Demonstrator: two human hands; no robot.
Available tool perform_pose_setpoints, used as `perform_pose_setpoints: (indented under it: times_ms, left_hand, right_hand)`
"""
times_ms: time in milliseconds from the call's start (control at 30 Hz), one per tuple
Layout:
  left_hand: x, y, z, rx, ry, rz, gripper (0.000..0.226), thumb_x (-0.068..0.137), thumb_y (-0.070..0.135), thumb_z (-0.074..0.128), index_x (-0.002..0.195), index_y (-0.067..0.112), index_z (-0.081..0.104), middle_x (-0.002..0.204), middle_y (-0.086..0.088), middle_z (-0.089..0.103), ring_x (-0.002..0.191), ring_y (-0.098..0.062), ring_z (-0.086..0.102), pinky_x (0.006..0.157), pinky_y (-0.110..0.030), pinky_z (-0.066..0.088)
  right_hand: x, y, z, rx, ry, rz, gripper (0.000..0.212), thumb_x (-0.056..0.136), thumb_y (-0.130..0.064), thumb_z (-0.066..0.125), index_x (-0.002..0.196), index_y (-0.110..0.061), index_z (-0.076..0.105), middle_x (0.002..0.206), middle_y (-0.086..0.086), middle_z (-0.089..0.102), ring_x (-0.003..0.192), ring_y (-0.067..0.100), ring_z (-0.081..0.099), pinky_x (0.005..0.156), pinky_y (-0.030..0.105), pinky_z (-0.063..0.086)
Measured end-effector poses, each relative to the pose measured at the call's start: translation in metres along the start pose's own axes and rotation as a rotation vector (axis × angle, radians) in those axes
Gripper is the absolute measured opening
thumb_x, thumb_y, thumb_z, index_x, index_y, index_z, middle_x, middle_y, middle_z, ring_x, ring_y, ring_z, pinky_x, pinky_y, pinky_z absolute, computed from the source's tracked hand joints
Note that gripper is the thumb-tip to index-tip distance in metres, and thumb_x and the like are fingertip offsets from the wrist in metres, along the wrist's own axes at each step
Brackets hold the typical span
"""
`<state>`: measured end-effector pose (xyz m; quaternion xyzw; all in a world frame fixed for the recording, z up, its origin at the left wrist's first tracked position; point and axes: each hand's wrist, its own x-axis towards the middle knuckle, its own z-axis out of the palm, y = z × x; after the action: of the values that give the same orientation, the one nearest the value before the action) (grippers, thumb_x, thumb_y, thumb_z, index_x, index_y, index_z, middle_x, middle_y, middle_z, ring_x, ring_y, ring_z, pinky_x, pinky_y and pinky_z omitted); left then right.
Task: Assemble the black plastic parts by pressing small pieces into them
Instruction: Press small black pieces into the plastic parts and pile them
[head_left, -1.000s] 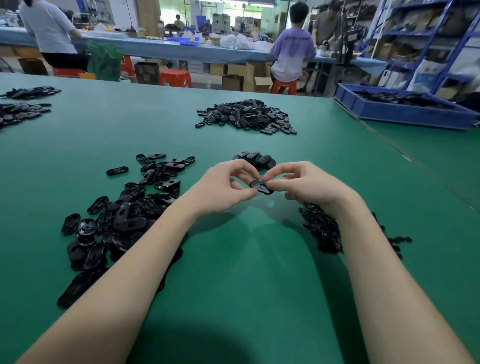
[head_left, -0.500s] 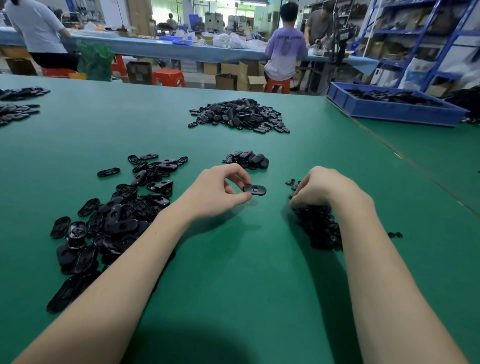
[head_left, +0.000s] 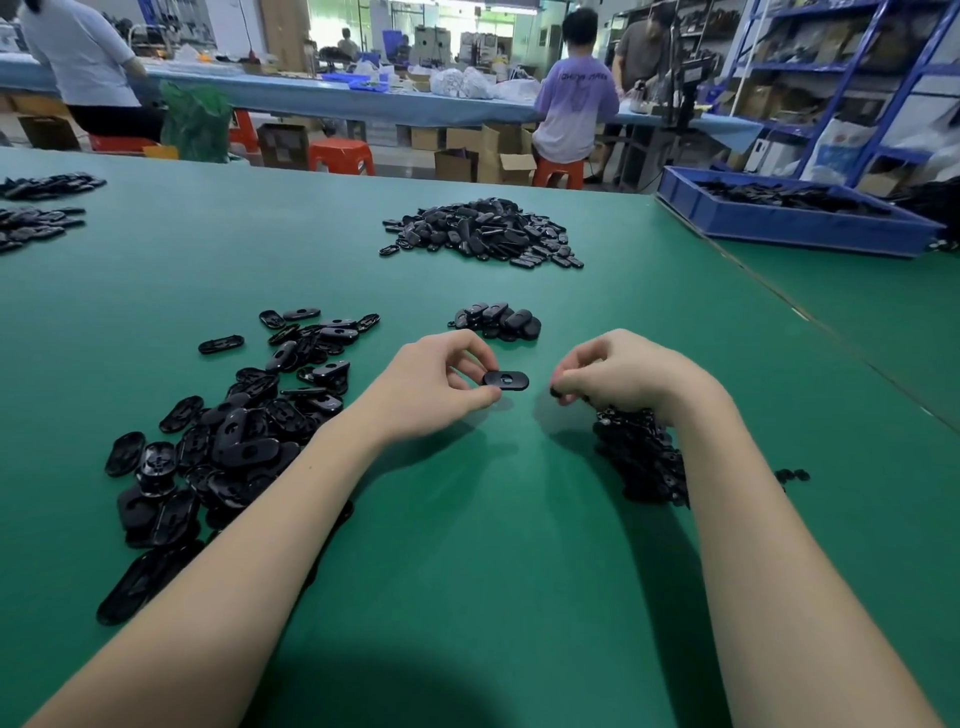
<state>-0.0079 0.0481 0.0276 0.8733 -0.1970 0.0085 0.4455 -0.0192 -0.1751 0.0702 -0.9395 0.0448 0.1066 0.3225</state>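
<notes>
Right in the middle of the green worktop (head_left: 467, 545), your left hand (head_left: 431, 387) pinches a flat oval black plastic part (head_left: 506, 380) by its left end, thumb underneath and fingers curled over the top, so the part sticks out level toward your other hand, just above the mat. Your right hand (head_left: 621, 374) sits a bit apart from it, fingers curled in with the tips bunched together. There's something small and dark at the fingertips (head_left: 558, 391), probably one of the small pieces, but it's too tiny to say for sure. That hand hovers over the near edge of the heap of small black pieces (head_left: 641, 457), which runs back under your right forearm.

Off to your left is a loose spread of black oval shells (head_left: 234, 431), lying every which way, some hollow side up, and your left forearm covers part of it. Just beyond your hands sits a small cluster of black ovals (head_left: 496, 321), and further back a much bigger mound of the same black parts (head_left: 483, 234). Two more dark piles (head_left: 36, 208) sit at the far left edge. A blue plastic tray (head_left: 789, 223) with dark parts in it sits at the far right. Beyond the worktop, people work at a long blue bench (head_left: 322, 104), with orange stools and cardboard boxes underneath.
</notes>
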Motion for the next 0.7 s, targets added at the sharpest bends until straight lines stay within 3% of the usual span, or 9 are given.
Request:
perform_pose_setpoints:
  times_ms: [133, 400, 533, 700]
  left_hand:
    - [0.001, -0.001, 0.003, -0.031, -0.008, -0.012, 0.018, 0.083, 0.021, 0.079, 0.094, 0.024, 0.065, 0.086, 0.006, 0.071, 0.063, -0.002, 0.061, 0.07, -0.01, 0.046]
    - [0.001, -0.004, 0.005, -0.158, -0.04, -0.027, 0.019, 0.085, 0.014, 0.077, 0.096, 0.017, 0.062, 0.067, 0.015, 0.066, 0.056, -0.004, 0.055, 0.063, -0.012, 0.042]
    - [0.0, -0.006, 0.006, -0.158, -0.033, -0.026, 0.019, 0.084, 0.013, 0.076, 0.095, 0.018, 0.062, 0.067, 0.014, 0.065, 0.057, -0.005, 0.054, 0.069, -0.016, 0.043]
    - [-0.002, -0.004, 0.007, -0.167, -0.028, -0.021, 0.019, 0.084, 0.012, 0.075, 0.096, 0.019, 0.061, 0.07, 0.011, 0.067, 0.059, -0.005, 0.055, 0.071, -0.017, 0.045]
  right_hand:
    - [0.0, -0.003, 0.003, 0.218, -0.071, -0.083, 0.01, 0.093, -0.022, 0.068, 0.095, -0.025, 0.077, 0.082, -0.011, 0.078, 0.061, 0.008, 0.05, 0.051, 0.019, 0.037]
    - [0.0, -0.007, 0.01, 0.292, -0.076, -0.1, 0.006, 0.08, -0.019, 0.079, 0.081, -0.023, 0.076, 0.103, 0.01, 0.078, 0.057, 0.009, 0.049, 0.05, 0.021, 0.032]
    - [0.002, -0.007, 0.011, 0.3, -0.048, -0.121, 0.012, 0.081, -0.02, 0.079, 0.073, -0.028, 0.077, 0.081, 0.003, 0.066, 0.059, 0.009, 0.049, 0.047, 0.018, 0.032]
    - [0.005, -0.011, 0.017, 0.274, -0.048, -0.125, 0.008, 0.08, -0.02, 0.08, 0.076, -0.026, 0.077, 0.077, -0.003, 0.064, 0.053, 0.005, 0.05, 0.046, 0.018, 0.033]
